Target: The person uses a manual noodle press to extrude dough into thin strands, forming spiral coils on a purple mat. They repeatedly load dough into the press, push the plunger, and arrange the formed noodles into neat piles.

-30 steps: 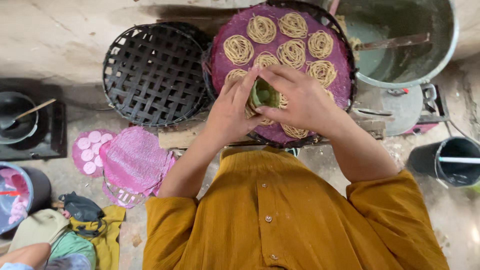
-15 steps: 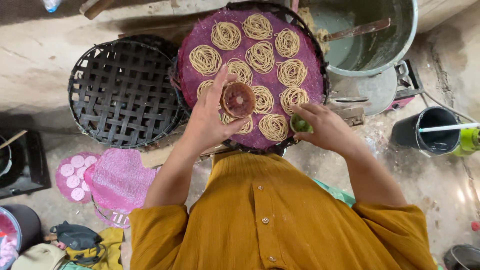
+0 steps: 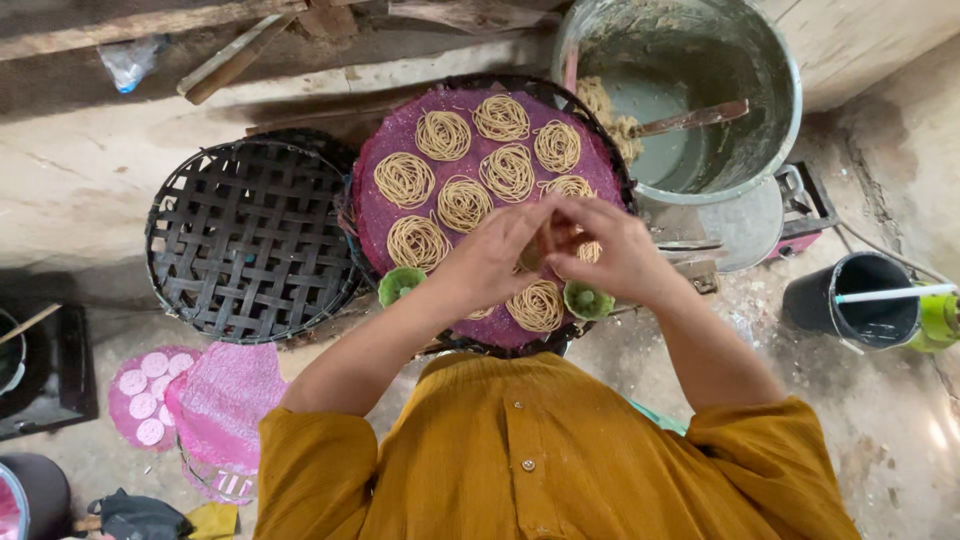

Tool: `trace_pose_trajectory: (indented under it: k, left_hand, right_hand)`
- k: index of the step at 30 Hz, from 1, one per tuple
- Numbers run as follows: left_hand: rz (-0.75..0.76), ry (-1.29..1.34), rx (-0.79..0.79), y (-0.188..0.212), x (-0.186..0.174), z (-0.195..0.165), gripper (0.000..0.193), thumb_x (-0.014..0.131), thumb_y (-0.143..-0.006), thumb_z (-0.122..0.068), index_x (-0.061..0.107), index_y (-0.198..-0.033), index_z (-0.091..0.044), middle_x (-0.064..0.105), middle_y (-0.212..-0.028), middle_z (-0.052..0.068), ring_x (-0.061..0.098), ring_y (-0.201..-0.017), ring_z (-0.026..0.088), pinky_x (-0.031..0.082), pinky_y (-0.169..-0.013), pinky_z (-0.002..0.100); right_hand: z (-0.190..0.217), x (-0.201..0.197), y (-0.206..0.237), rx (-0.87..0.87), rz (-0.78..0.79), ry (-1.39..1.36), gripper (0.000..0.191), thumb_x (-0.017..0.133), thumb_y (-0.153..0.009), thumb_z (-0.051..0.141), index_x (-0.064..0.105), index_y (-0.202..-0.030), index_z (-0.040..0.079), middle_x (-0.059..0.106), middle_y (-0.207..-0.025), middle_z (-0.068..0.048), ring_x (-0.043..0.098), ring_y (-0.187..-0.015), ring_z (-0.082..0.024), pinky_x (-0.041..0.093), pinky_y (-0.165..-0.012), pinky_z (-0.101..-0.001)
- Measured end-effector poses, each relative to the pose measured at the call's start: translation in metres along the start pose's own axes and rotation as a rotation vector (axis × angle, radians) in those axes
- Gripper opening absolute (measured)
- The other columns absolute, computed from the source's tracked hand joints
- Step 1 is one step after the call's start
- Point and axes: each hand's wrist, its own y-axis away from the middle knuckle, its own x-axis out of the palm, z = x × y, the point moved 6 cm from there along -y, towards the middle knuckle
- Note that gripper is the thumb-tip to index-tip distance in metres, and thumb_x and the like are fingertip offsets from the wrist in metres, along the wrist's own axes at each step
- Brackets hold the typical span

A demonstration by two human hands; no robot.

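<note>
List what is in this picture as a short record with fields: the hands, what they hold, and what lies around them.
Left hand: left hand meets the other over the tray, fingers curled on a small brownish piece, mostly hidden
Right hand: right hand grips the same piece
Tray: round purple-lined tray bearing noodle coils
Green parts: green cup and another at the tray's near edge
Left of tray: empty woven basket
Behind: large metal pot with dough
Floor: pink mat
</note>
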Motion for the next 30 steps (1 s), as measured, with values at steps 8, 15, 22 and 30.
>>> trace_pose_trajectory:
  k: [8, 15, 22, 30]
  left_hand:
    - [-0.442, 0.057, -0.461, -0.005, -0.086, 0.115, 0.108, 0.088, -0.086, -0.036, 0.018, -0.164, -0.009, 0.07, -0.133, 0.02, 0.07, -0.123, 0.03, 0.055, -0.108, 0.042]
    - [-0.639, 0.134, -0.756, -0.004, -0.127, 0.183, 0.107, 0.086, -0.084, -0.04, 0.02, -0.162, -0.008, 0.07, -0.132, 0.02, 0.071, -0.119, 0.027, 0.056, -0.101, 0.036]
    - [-0.39, -0.099, -0.788, -0.021, -0.11, 0.195, 0.119, 0.091, -0.079, -0.041, 0.011, -0.162, -0.01, 0.063, -0.136, 0.022, 0.063, -0.125, 0.035, 0.051, -0.106, 0.041]
    - [-0.103, -0.344, -0.739, -0.019, -0.097, 0.199, 0.128, 0.093, -0.071, -0.026, 0.003, -0.162, -0.026, 0.052, -0.152, 0.012, 0.043, -0.141, 0.039, 0.031, -0.115, 0.062]
  right_hand:
    - [-0.136, -0.027, -0.05, 0.191, -0.115, 0.317, 0.077, 0.081, -0.081, 0.034, 0.057, -0.147, 0.002, 0.057, -0.136, -0.029, 0.059, -0.12, -0.046, 0.049, -0.103, -0.0493]
    - [-0.162, -0.01, -0.055, 0.143, -0.06, 0.36, 0.082, 0.082, -0.081, 0.039, 0.053, -0.15, 0.002, 0.057, -0.139, -0.029, 0.059, -0.123, -0.045, 0.049, -0.104, -0.0485]
    - [-0.141, -0.035, -0.036, 0.217, -0.157, 0.363, 0.091, 0.084, -0.081, 0.05, 0.052, -0.151, 0.002, 0.048, -0.148, -0.029, 0.05, -0.132, -0.046, 0.044, -0.102, -0.0533]
    - [-0.145, -0.044, 0.013, 0.175, -0.207, 0.319, 0.078, 0.082, -0.085, 0.045, 0.059, -0.15, 0.007, 0.052, -0.151, -0.026, 0.053, -0.136, -0.043, 0.047, -0.109, -0.0503]
